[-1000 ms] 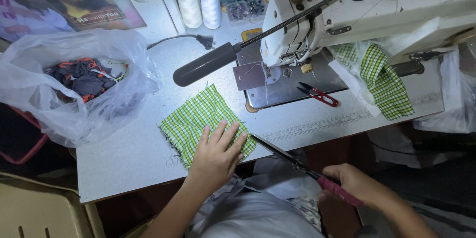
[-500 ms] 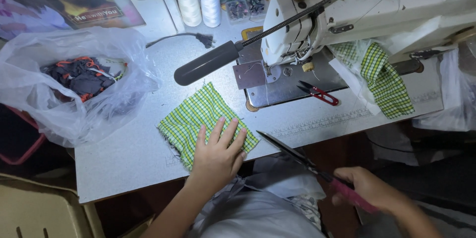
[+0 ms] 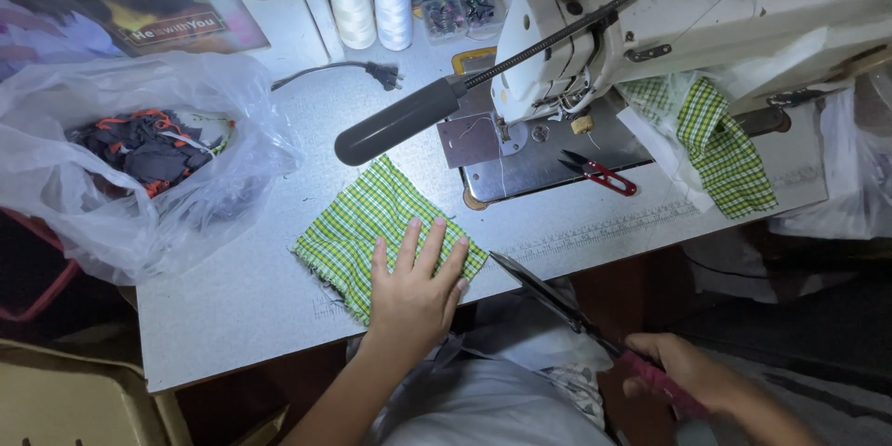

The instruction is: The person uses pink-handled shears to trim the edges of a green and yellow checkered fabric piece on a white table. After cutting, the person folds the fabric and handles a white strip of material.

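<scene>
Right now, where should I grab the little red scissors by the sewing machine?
Probably by the red handle end of the small snips, coming from the right. The dark pointed blades aim left toward the sewing machine needle, so the handle is the safe, free end.

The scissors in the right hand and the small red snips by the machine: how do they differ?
The scissors are long, held by the right hand, blades out past the table edge near the green checked cloth. The red snips are far shorter and lie untouched on the sewing machine bed. Both have red handles and dark blades.
</scene>
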